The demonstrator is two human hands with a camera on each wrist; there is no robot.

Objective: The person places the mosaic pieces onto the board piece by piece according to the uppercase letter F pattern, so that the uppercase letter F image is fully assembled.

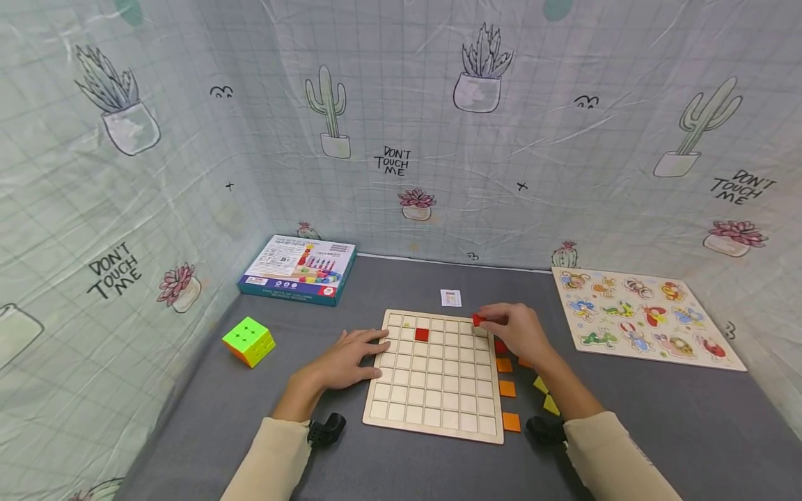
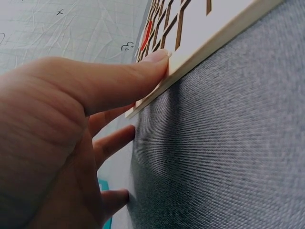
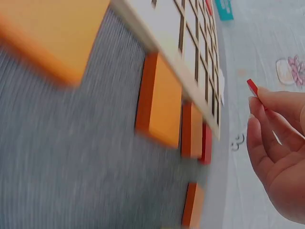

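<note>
A pale wooden grid board (image 1: 434,381) lies on the grey cloth, with one red square tile (image 1: 422,335) in a cell near its far edge. Spread fingers of my left hand (image 1: 341,363) rest at the board's left edge; in the left wrist view the thumb (image 2: 128,81) touches the rim. Over the far right corner, my right hand (image 1: 519,334) pinches another red tile (image 1: 478,320) between thumb and fingertips. The right wrist view shows this tile (image 3: 255,89) held up, tilted.
Orange tiles (image 1: 507,389), a red one (image 1: 500,346) and yellow ones (image 1: 551,405) lie right of the board. A small printed card (image 1: 450,298) sits behind it. A box (image 1: 297,270) and a puzzle cube (image 1: 248,341) are left; an insect picture board (image 1: 648,316) is right.
</note>
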